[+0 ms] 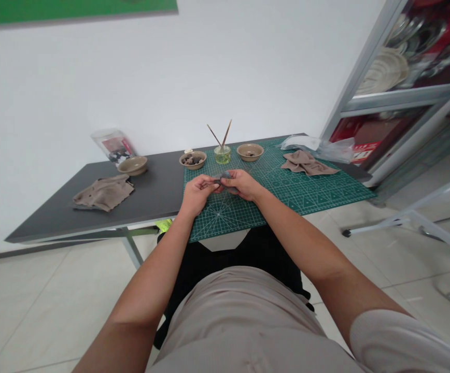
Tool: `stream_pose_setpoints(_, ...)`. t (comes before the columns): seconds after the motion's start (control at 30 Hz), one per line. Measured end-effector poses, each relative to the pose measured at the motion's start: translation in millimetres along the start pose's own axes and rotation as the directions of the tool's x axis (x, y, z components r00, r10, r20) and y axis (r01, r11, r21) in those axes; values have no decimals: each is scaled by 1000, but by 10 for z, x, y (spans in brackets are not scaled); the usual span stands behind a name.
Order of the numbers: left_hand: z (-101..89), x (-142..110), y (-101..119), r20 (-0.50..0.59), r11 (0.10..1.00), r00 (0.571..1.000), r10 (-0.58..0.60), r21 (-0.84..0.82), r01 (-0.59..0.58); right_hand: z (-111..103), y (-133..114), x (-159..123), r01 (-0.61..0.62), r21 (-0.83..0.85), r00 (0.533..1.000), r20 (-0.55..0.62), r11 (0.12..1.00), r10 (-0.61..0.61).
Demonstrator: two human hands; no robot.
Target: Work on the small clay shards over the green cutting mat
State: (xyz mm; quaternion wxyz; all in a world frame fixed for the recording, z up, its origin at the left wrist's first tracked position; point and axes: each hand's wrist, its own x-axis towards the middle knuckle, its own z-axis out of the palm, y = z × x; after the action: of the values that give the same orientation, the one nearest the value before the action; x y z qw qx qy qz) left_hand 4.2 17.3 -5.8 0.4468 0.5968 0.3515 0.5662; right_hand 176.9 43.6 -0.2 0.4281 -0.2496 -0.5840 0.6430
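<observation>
Both hands meet over the green cutting mat (219,220), fingertips close together. My left hand (198,192) is closed, its thumb and fingers pinching a small dark piece (218,181) whose kind I cannot make out. Around a thin grey, rounded piece (230,189) the fingers of my right hand (244,184) are closed, and it touches or nearly touches the dark piece. Just beyond the hands stand a bowl of small dark lumps (194,160), a glass jar (222,155) with two thin sticks, and another bowl (250,152) with a few bits in it.
On the dark table (158,187), a brown cloth (104,192), a bowl (132,166) and a clear plastic container (112,142) lie to the left. Rightward are a second brown cloth (306,163) and a plastic bag (326,146). A glass-fronted cabinet (394,98) stands beyond.
</observation>
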Motion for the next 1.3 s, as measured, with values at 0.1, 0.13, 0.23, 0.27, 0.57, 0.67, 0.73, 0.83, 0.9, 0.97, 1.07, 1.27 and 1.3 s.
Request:
stream_pose_setpoints(0.1, -2, 14, -18, -4, 999, 1000, 30, 23, -30, 8, -5, 1, 6, -3, 1000, 30, 1000, -6)
stream_pose_setpoints(0.13, -6, 18, -25, -3, 999, 999, 41, 35, -41, 12, -6, 3, 8, -5, 999, 40, 1000, -8)
stream_pose_setpoints(0.23, -23, 24, -39, 16, 995, 998, 60, 78, -61, 24, -1, 11, 1, -37, 999, 35, 999, 0)
stream_pose_setpoints(0.27, -30, 25, -41, 21, 994, 998, 61, 92, -63, 24, 2, 13, -5, -49, 1000, 26, 999, 6)
stream_pose_setpoints(0.57, -30, 54, -71, -62, 999, 998, 34, 6, -34, -4, 39, 22, 2, 2, 1000, -11, 1000, -2)
stream_pose_setpoints(0.67, -31, 65, -96, -112, 998, 992, 62, 14, -60, 15, 34, 27, 64, 89, 992, -110, 994, -54)
stream_pose_setpoints(0.73, -32, 61, -92, -117, 995, 990, 76, 78, -67, 27, 33, 29, 98, 122, 982, -171, 988, -76)
stream_pose_setpoints(0.83, -25, 44, -49, -115, 978, 989, 90, 198, -66, 31, 41, 27, 125, 87, 974, -202, 988, -105)
stream_pose_setpoints(0.9, -17, 35, -15, -122, 967, 988, 93, 248, -61, 23, 52, 28, 160, 53, 961, -238, 986, -143)
stream_pose_setpoints(0.97, -10, 34, 3, -126, 962, 988, 92, 267, -56, 9, 63, 33, 206, 23, 936, -296, 978, -190)
stream_pose_setpoints(1.07, -6, 48, -8, -149, 971, 986, 76, 236, -40, -11, 73, 44, 217, 24, 929, -313, 976, -199)
stream_pose_setpoints(1.27, -12, 70, -65, -194, 993, 981, 20, 114, 3, -13, 113, 68, 180, -89, 949, -247, 980, -197)
stream_pose_setpoints(1.3, -14, 70, -67, -191, 993, 982, 14, 122, 10, -11, 121, 69, 183, -168, 934, -276, 969, -225)
